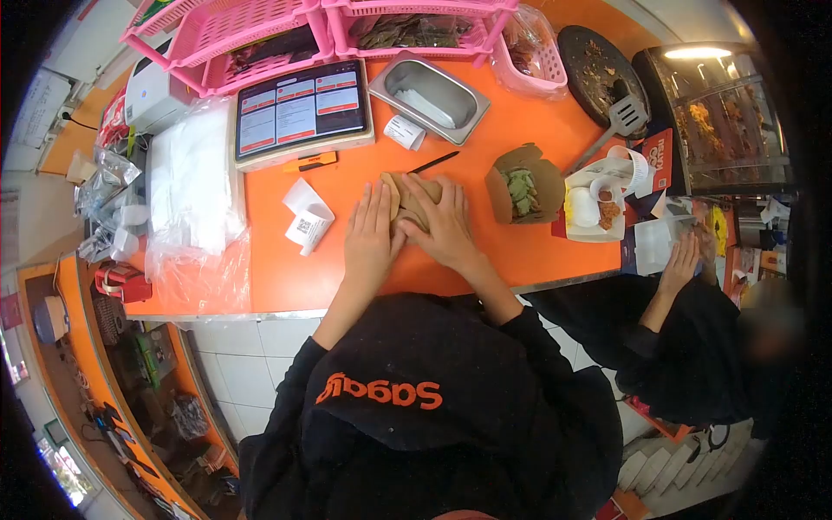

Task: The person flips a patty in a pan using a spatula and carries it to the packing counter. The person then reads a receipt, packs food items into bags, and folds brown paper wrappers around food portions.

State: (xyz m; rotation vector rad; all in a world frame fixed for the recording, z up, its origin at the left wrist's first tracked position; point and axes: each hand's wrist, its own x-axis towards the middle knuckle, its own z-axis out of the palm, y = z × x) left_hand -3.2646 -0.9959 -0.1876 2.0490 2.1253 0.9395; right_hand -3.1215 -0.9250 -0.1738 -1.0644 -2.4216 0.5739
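A brown kraft paper food box (pixel 407 195) with folded flaps sits between my hands on the orange counter. My left hand (pixel 370 232) lies along its left side, fingers stretched together and pressed to the cardboard. On the right, my right hand (pixel 440 218) grips the box, its fingers over the top flaps and thumb bent inward. Much of the box is hidden under both hands. Just beyond it is a dark pen-like stick (pixel 433 162). A printed receipt (pixel 308 217) is left of my left hand. Right of my right hand stands an open kraft box (pixel 523 184) holding green leaves.
A tablet (pixel 302 104), an orange cutter (pixel 312 162) and a metal pan (pixel 433 97) line the back, below pink baskets (pixel 243 43). Plastic bags (pixel 195 173) lie left. At right are a filled food box (pixel 596 204), a spatula (pixel 626 117) and a co-worker's hand (pixel 680 260).
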